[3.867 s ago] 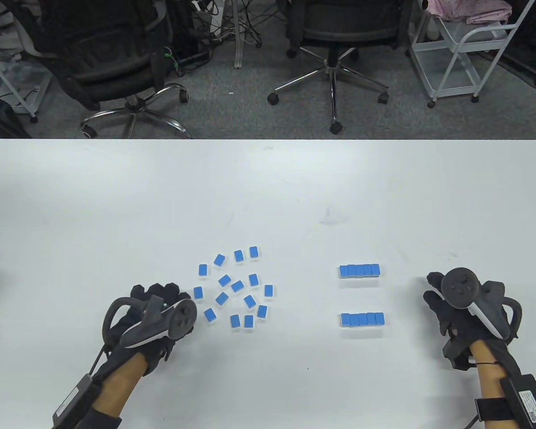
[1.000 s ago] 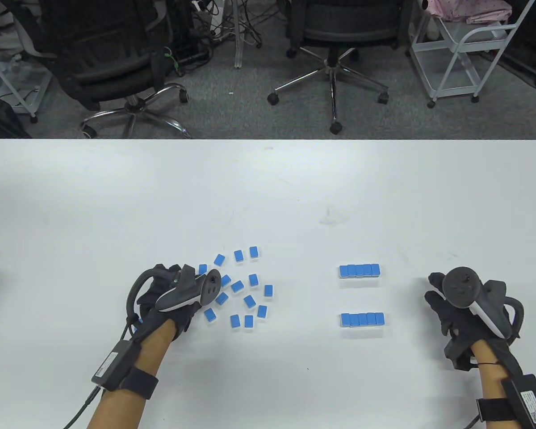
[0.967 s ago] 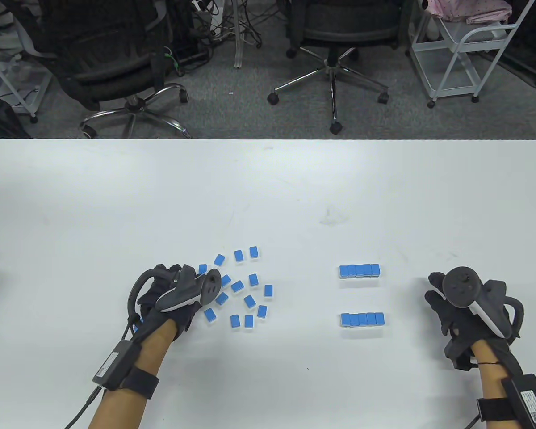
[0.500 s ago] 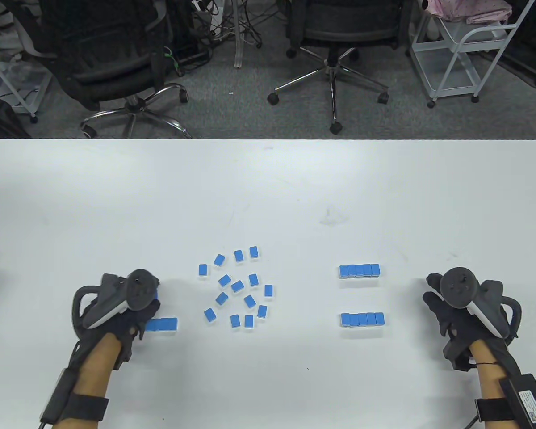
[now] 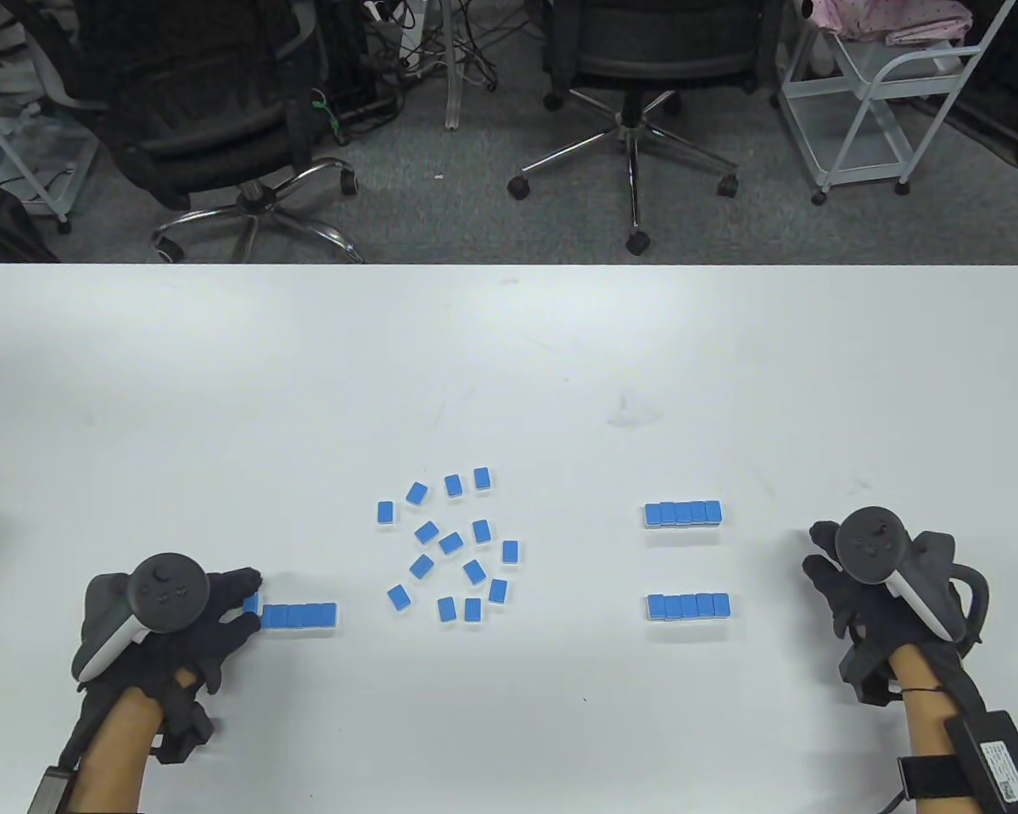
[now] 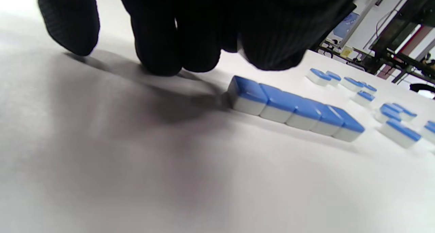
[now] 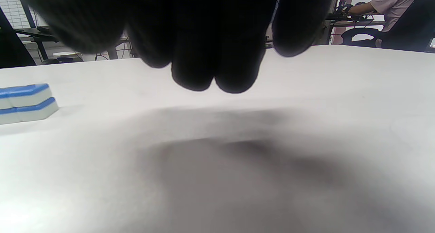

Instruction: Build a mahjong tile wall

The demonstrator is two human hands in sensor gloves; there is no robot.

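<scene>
Nearest me, at the lower left of the table view, the left hand (image 5: 188,619) lies low on the white table (image 5: 509,356), its fingertips (image 5: 250,581) at the left end of a short row of blue tiles (image 5: 297,616). From above I count about 5 tiles there, the end one partly hidden by the glove. At the lower right, the right hand (image 5: 865,585) rests idle, well apart from any tile.

Further in, 2 finished rows sit right of centre, the nearer row (image 5: 688,605) and the farther row (image 5: 682,513), each showing 5 tiles from above. At the centre, the loose tiles (image 5: 450,543) lie scattered, about 16 of them. So I judge the wall partly built: 3 short runs laid, the scatter yet to be gathered.

The left wrist view shows what the overhead cannot: the fingers (image 6: 156,32) are loosely curled with tips down at the table, holding nothing, and a small gap separates them from the row's end tile (image 6: 246,95). The right wrist view shows the right hand's fingers (image 7: 204,39) hanging relaxed and unclenched over bare table, and that a row at its left edge is stacked 2 high (image 7: 25,102), which the overhead flattens.
</scene>
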